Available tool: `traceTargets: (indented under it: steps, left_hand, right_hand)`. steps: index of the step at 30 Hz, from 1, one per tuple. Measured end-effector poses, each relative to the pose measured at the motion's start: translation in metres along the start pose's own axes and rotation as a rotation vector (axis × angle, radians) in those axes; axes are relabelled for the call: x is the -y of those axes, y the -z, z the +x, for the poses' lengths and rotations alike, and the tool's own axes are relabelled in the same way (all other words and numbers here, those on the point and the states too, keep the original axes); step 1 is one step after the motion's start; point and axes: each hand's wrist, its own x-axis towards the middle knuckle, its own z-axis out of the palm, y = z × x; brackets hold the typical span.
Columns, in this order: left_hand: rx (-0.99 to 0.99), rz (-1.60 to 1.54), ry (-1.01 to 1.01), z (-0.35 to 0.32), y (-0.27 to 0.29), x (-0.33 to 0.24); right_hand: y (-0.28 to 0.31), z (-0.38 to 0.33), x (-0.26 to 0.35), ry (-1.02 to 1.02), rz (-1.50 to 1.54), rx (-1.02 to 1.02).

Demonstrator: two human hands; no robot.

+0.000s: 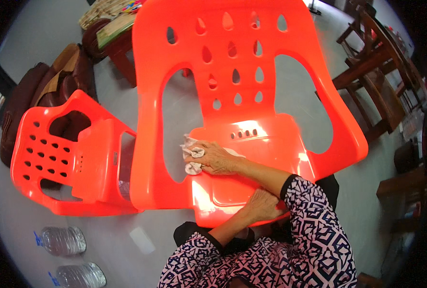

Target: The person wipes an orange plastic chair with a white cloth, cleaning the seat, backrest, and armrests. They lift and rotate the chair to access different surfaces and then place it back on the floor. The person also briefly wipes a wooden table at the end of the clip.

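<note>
A large red-orange plastic armchair (pixel 232 43) with teardrop holes in its backrest stands right in front of me. My right hand (pixel 216 158) reaches across to the left side of the seat and presses a crumpled whitish cloth (pixel 193 168) there, fingers bent around it. Below it, my left arm crosses under the right one. My left hand (pixel 263 206) lies at the front of the seat, touching the plastic; its fingers are mostly hidden.
A second red plastic chair (pixel 96 158) lies tipped at the left. Two large clear water bottles (pixel 64 241) lie near the lower left. A brown sofa (pixel 50 86) and a wooden table (pixel 120 43) stand behind. Dark wooden chairs (pixel 367 77) are at the right.
</note>
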Motion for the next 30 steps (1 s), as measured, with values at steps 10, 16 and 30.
traceTargets:
  steps: [10, 16, 30]
  left_hand:
    - [-0.107, 0.111, -0.128, 0.004, 0.007, -0.005]
    - [-0.094, 0.084, -0.130, 0.004, 0.017, -0.001]
    - [-0.635, 0.078, -0.108, -0.044, 0.073, -0.049]
  right_hand:
    - [0.056, -0.094, -0.085, -0.375, -0.516, -0.163]
    - [0.099, -0.128, -0.075, -0.605, -0.904, -0.212]
    - [0.029, -0.122, 0.026, -0.202, 0.092, 0.178]
